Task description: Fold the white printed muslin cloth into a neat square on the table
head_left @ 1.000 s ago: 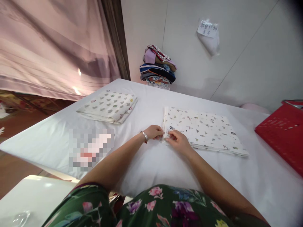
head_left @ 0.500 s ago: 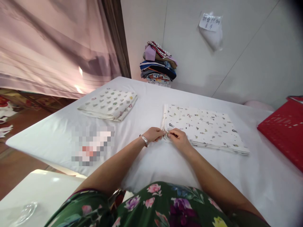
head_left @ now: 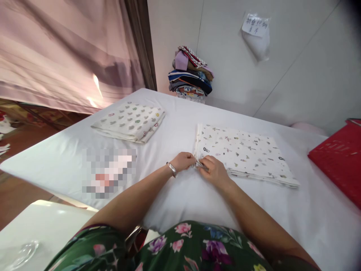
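A folded white cloth (head_left: pixel 242 150) with a small scattered print lies flat in several layers on the white-covered table (head_left: pixel 180 195). At its near left corner, my left hand (head_left: pixel 183 162), with a silver bracelet at the wrist, pinches the cloth's edge. Close beside it, my right hand (head_left: pixel 213 169) grips the same corner with bent fingers, the layers bunched between both hands. Another folded white cloth (head_left: pixel 131 122), printed with grey, green and red motifs, rests farther left and touches neither hand.
A blurred-out item (head_left: pixel 109 175) lies on the left of the table. A pile of folded fabrics (head_left: pixel 191 73) stands by the wall. A red bag or case (head_left: pixel 338 158) sits at the right edge. A white surface (head_left: pixel 45 222) is at the lower left, near a pink curtain (head_left: pixel 70 49).
Both hands stay at the cloth's near left corner. My right fingers have curled further round the edge. The view has shifted slightly.
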`<act>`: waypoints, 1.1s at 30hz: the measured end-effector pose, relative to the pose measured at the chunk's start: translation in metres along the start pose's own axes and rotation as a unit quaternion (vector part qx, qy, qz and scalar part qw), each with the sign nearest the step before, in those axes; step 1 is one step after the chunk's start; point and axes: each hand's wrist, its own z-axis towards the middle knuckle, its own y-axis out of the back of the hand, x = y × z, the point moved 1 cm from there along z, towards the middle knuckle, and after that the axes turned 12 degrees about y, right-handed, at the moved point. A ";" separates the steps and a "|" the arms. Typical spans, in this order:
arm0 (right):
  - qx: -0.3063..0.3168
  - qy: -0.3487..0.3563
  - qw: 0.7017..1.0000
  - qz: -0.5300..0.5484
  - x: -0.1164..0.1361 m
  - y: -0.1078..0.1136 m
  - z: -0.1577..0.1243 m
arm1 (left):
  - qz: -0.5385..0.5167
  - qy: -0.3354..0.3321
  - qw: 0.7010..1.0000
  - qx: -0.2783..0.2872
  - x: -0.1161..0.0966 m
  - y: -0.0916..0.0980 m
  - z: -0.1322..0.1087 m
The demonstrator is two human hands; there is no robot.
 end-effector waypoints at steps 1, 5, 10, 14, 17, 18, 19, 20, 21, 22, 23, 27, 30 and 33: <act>-0.001 -0.004 1.000 0.000 0.000 0.000 0.000 | 0.001 -0.002 1.000 -0.004 -0.001 0.000 -0.001; -0.029 -0.075 0.993 0.086 -0.006 -0.001 0.001 | -0.017 -0.036 0.999 0.020 -0.003 0.000 -0.004; -0.078 -0.131 0.971 0.183 -0.015 -0.003 0.000 | 0.016 -0.035 0.999 0.021 -0.004 0.004 -0.006; -0.079 -0.137 0.970 0.186 -0.016 -0.004 0.000 | 0.061 -0.034 0.998 0.001 -0.004 0.003 -0.009; -0.076 -0.137 0.970 0.188 -0.016 -0.005 -0.001 | 0.101 -0.048 0.993 -0.043 -0.004 -0.002 -0.011; -0.074 -0.138 0.969 0.190 -0.016 -0.005 -0.001 | 0.115 -0.051 0.990 -0.059 -0.004 -0.005 -0.012; -0.072 -0.139 0.969 0.192 -0.016 -0.005 -0.002 | 0.127 -0.054 0.988 -0.073 -0.004 -0.007 -0.012; -0.071 -0.139 0.969 0.194 -0.016 -0.005 -0.002 | 0.139 -0.056 0.985 -0.085 -0.004 -0.009 -0.013; -0.069 -0.138 0.969 0.195 -0.016 -0.006 -0.002 | 0.148 -0.057 0.983 -0.093 -0.004 -0.010 -0.013; -0.066 -0.136 0.969 0.195 -0.017 -0.006 -0.002 | 0.154 -0.057 0.981 -0.099 -0.004 -0.011 -0.013; -0.065 -0.135 0.969 0.194 -0.017 -0.006 -0.001 | 0.159 -0.056 0.980 -0.103 -0.004 -0.012 -0.013; -0.063 -0.128 0.971 0.192 -0.018 -0.005 -0.001 | 0.170 -0.061 0.978 -0.107 -0.003 -0.012 -0.012; -0.060 -0.131 0.970 0.194 -0.018 -0.005 -0.001 | 0.175 -0.067 0.977 -0.098 -0.002 -0.013 -0.012; -0.055 -0.126 0.974 0.183 -0.018 -0.006 -0.001 | 0.186 -0.066 0.976 -0.091 -0.001 -0.014 -0.012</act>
